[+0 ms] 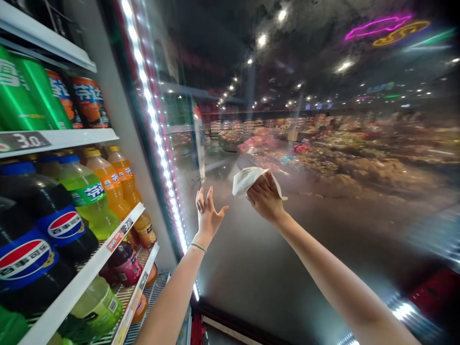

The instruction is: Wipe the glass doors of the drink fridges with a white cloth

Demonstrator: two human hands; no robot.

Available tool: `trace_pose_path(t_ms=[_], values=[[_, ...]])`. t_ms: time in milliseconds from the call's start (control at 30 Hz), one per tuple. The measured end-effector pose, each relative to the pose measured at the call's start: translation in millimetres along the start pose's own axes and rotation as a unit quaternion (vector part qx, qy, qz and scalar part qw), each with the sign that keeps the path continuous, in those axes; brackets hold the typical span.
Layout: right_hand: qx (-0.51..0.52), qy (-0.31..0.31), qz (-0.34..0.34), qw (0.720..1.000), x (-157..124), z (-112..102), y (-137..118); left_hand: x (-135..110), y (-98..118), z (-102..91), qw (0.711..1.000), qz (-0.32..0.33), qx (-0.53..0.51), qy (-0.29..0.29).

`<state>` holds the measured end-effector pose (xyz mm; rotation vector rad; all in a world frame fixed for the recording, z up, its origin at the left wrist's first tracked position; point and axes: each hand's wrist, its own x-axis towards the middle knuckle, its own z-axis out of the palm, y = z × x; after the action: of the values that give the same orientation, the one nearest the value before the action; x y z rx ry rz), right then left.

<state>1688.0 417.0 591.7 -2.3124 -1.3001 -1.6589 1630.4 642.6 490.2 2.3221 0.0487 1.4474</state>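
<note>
A large glass pane fills the middle and right of the view, hazy and full of reflections. My right hand presses a white cloth against this glass, the cloth bunched under the fingers and spreading out to their left. To its left, my left hand is raised with fingers spread and holds nothing. A thin band circles that wrist. Whether the left fingertips touch the glass I cannot tell.
On the left, fridge shelves carry several drinks: dark cola bottles, orange soda bottles and cans. A bright LED strip runs down beside the glass. Blurred store lights and goods show in the pane.
</note>
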Motion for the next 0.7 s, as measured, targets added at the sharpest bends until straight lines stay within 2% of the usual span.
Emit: trace_pose_path(t_ms=[100, 133, 233, 300, 400, 433, 600, 700], values=[[0.008, -0.029, -0.041, 0.999, -24.9, -4.9, 8.2, 6.9, 11.9, 0.1, 0.999, 0.039, 0.002, -0.016], [0.005, -0.031, -0.028, 0.999, -32.2, -6.2, 11.0, 9.5, 16.5, 0.3, 0.998, 0.054, 0.003, -0.017], [-0.039, -0.001, 0.069, 0.997, -53.1, -9.5, 16.2, 16.2, 30.9, 0.0, 0.996, 0.084, 0.007, -0.013], [-0.055, -0.004, 0.074, 0.996, -67.1, -12.0, 18.8, 17.4, 39.4, -0.8, 0.995, 0.096, 0.012, -0.019], [-0.028, -0.047, -0.005, 0.999, -83.6, -21.2, 31.7, 13.0, 48.4, -1.9, 0.994, 0.102, 0.021, -0.035], [-0.019, -0.055, -0.011, 0.998, -86.6, -26.0, 39.1, 10.4, 51.0, -1.8, 0.994, 0.102, 0.024, -0.037], [-0.043, -0.034, 0.106, 0.993, -96.7, -46.0, 67.6, -2.9, 72.5, 3.3, 0.995, 0.085, 0.022, -0.047], [-0.016, -0.062, 0.068, 0.996, -121.5, -49.0, 66.6, -8.2, 93.9, 7.8, 0.995, 0.081, 0.014, -0.061]])
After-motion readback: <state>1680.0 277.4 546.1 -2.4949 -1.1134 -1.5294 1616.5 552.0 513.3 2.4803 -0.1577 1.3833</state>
